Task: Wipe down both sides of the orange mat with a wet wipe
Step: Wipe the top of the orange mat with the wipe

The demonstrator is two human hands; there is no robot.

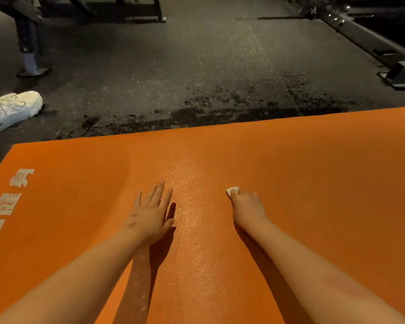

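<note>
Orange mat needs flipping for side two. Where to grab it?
Probably the far-left corner of the orange mat: it lies flat on the floor, so only edges give purchase. Pinch from the left with the left hand; the right hand grips the wet wipe.

Pretty much all that shows of the person is two arms, with the left forearm and right forearm both bare all the way to the bottom edge of the shot. The left hand has a couple of small dark smudgy marks on its back, out toward the pinky side. On the right hand only the back and knuckles really show.
</note>
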